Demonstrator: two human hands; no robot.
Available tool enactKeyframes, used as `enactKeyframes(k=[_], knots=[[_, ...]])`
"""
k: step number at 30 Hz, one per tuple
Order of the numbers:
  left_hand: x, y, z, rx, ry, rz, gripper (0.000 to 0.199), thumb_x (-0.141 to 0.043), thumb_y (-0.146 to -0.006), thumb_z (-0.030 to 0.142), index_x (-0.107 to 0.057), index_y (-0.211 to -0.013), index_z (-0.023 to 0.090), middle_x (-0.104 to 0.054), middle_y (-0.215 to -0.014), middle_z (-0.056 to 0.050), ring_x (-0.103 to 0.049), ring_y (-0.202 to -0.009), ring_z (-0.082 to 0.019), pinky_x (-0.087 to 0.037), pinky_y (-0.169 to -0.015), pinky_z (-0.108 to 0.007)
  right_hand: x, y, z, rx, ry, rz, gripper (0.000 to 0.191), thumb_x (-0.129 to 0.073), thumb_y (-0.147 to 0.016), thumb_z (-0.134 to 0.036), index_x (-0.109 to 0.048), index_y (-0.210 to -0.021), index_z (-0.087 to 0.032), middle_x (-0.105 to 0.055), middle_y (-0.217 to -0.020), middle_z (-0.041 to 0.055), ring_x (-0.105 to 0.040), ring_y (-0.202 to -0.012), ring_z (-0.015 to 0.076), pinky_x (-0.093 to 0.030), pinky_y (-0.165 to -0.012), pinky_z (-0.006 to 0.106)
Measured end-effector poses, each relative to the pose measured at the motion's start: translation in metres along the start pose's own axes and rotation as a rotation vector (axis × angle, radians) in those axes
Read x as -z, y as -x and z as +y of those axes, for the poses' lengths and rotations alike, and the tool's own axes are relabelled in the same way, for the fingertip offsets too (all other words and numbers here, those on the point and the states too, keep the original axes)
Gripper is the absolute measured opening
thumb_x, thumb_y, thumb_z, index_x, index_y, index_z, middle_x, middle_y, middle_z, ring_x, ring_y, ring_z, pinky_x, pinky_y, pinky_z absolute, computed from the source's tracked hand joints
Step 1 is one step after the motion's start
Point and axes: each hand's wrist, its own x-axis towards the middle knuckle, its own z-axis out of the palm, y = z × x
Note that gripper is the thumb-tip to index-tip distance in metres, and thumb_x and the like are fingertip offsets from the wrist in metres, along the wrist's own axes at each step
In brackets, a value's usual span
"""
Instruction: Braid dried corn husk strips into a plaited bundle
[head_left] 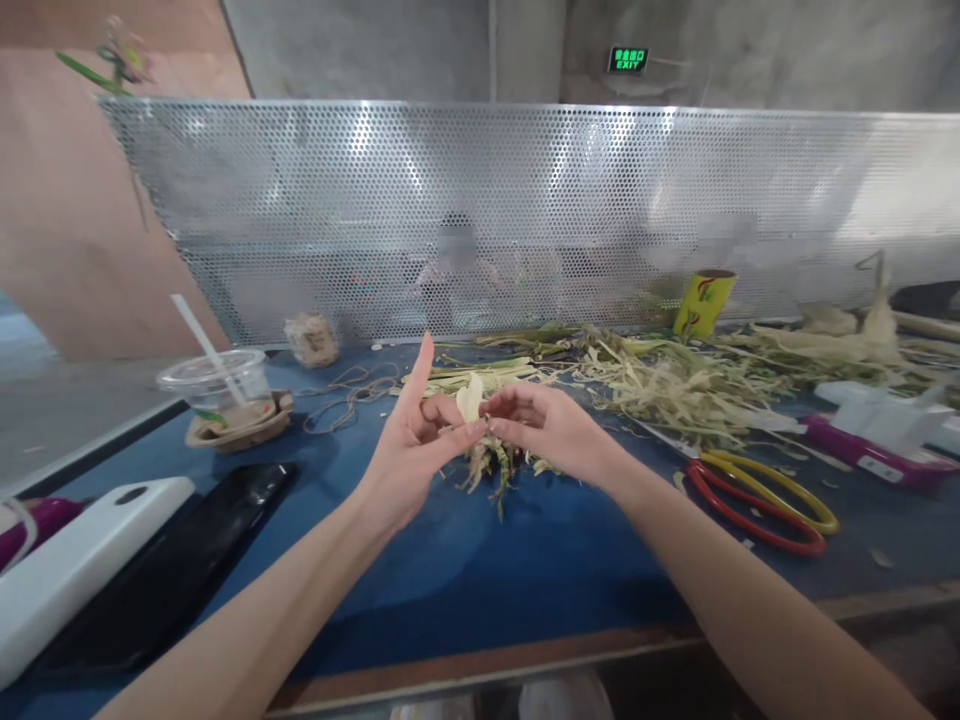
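Observation:
Over the middle of the blue table, my two hands meet at the fingertips. My left hand (412, 440) pinches the base of a pale husk-like piece (470, 398), its index finger pointing up. From the right, my right hand (544, 430) has its thumb and fingers closed at the same spot; what lies between them is too small to name. Just below the fingers is a small bunch of green and brown dried plant bits (499, 470). Behind the hands lie pale flat strips (480, 374).
Scissors (757, 500) with red and yellow handles lie right, before a heap of dried husks (660, 385). A yellow can (705, 303) stands behind. At left are a plastic cup (217, 385), string (352, 395), a black phone (180, 560) and a white device (90, 560). A perforated metal screen (300, 200) borders the back.

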Motion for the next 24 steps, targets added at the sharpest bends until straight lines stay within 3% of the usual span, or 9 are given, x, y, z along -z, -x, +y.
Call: enactKeyframes(k=[2,4,10,18,24], knots=[[-0.001,0.001,-0.002,0.010,0.050,0.028,0.087,-0.064,-0.070,0.011,-0.014,-0.137,0.035,-0.049,-0.058,0.010,-0.049,-0.057,-0.004,-0.043,-0.066,-0.014,-0.005,-0.001,0.003,0.073,0.046,0.031,0.029,-0.066,-0.069,-0.034,-0.060,-0.093,-0.019,-0.063,-0.091,0.0026,-0.058,-0.075,0.0104,-0.047,-0.067,0.024],[-0.002,0.001,-0.003,0.008,0.071,0.066,0.085,-0.064,-0.071,0.010,-0.017,-0.136,0.035,-0.048,-0.057,0.010,-0.048,-0.058,-0.004,-0.042,-0.069,-0.014,-0.010,-0.001,0.005,0.055,0.009,-0.015,0.032,-0.066,-0.069,-0.031,-0.058,-0.099,-0.020,-0.063,-0.091,0.0019,-0.059,-0.078,0.0114,-0.048,-0.069,0.025],[-0.005,-0.002,-0.001,0.029,0.103,0.079,0.086,-0.063,-0.069,0.008,-0.017,-0.137,0.033,-0.047,-0.056,0.010,-0.047,-0.054,-0.004,-0.042,-0.064,-0.015,-0.025,0.001,0.004,0.009,-0.109,0.014,0.013,-0.064,-0.069,-0.027,-0.057,-0.070,-0.016,-0.059,-0.065,-0.0026,-0.055,-0.059,0.0077,-0.046,-0.061,0.023],[0.003,-0.004,0.004,0.149,0.049,0.016,0.091,-0.066,-0.068,0.012,-0.012,-0.138,0.030,-0.057,-0.060,0.008,-0.056,-0.065,-0.008,-0.042,-0.070,-0.021,-0.020,0.002,0.004,-0.074,-0.194,-0.026,0.018,-0.068,-0.066,-0.028,-0.055,-0.064,-0.016,-0.064,-0.064,-0.0017,-0.059,-0.059,0.0083,-0.045,-0.060,0.022],[0.007,-0.008,0.005,0.161,0.003,0.020,0.108,-0.073,-0.060,0.011,0.000,-0.139,0.020,-0.061,-0.057,0.008,-0.058,-0.061,-0.009,-0.043,-0.066,-0.022,-0.019,0.002,0.008,-0.104,-0.269,-0.080,0.017,-0.069,-0.066,-0.027,-0.056,-0.065,-0.016,-0.064,-0.061,-0.0029,-0.060,-0.060,0.0087,-0.046,-0.061,0.022]])
